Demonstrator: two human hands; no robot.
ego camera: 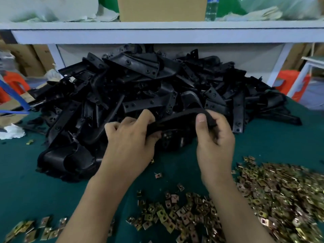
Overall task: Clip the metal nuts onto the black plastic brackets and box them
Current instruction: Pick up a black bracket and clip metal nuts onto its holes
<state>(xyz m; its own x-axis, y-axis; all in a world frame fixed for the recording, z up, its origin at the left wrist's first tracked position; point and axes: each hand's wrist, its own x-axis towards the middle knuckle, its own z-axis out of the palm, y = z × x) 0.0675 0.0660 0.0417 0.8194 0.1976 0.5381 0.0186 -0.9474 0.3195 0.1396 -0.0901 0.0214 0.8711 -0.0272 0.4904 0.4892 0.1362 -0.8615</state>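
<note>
Black plastic bracket (177, 118) is being held before the bracket pile (140, 81) at twelve o'clock; the left hand (129, 142) is pinching its nine o'clock end, the right hand (213, 142) its three o'clock end. Metal nuts (271, 190) are lying on the table (26, 190) at five o'clock.

Green tabletop (26, 190), white shelf (157, 25) with a clear bottle (211, 9), orange stools (289, 79) either side.
</note>
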